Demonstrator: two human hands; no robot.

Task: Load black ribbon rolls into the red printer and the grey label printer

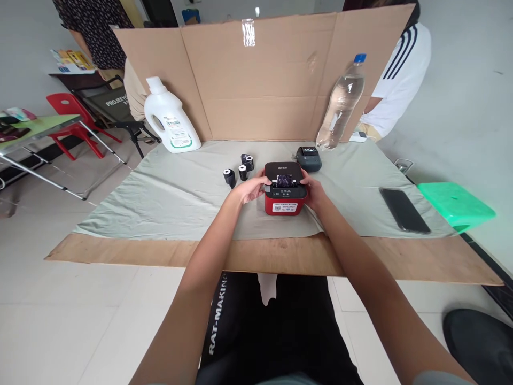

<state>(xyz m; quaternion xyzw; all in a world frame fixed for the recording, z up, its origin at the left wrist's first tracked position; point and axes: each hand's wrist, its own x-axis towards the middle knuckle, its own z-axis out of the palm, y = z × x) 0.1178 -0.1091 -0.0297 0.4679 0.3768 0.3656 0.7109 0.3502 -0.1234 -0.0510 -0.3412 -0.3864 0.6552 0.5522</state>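
A red and black label printer (285, 206) stands on the cloth in front of me, with a dark patterned strip in the slot on its top. My left hand (253, 189) is closed on the printer's left side, its thumb on the upper edge. Against the opposite side, my right hand (313, 191) grips with its thumb near the top rim; its other fingers are partly hidden. Just behind the printer sits a smaller dark portable printer (308, 159). Several small black paper rolls (229, 177) with white cores lie to the left.
A cardboard screen (260, 80) stands at the back, with a white detergent jug (170, 117) and a clear water bottle (342, 104) leaning against it. On the right lies a black phone (404, 210), near a green stool (457, 205). People are behind the screen.
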